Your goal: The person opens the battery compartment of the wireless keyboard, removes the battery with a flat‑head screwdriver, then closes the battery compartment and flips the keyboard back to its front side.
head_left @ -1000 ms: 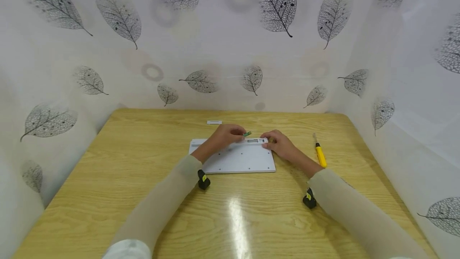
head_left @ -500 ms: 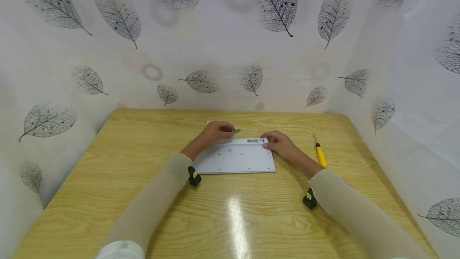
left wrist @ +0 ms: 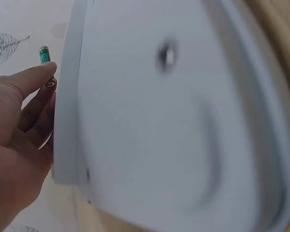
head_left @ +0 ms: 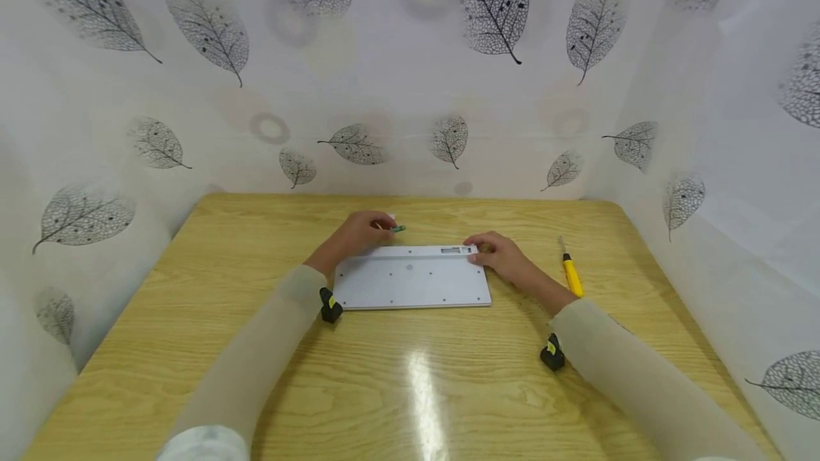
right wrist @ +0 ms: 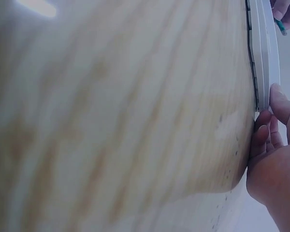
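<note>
The print on the green battery (left wrist: 45,54) is too small for me to read. My left hand (head_left: 360,230) pinches it between thumb and fingertips, just past the far edge of the white keyboard (head_left: 410,287). My right hand (head_left: 502,258) grips the keyboard's far right corner, thumb and fingers closed about the edge. The flat, slim board lies face down, its smooth underside dotted with small dark spots, a rectangular recess (head_left: 450,250) near my right fingers. It sits well apart from the side edges of the wood-grained bench (head_left: 256,269). A yellow-handled screwdriver (head_left: 572,279) lies to the right.
</note>
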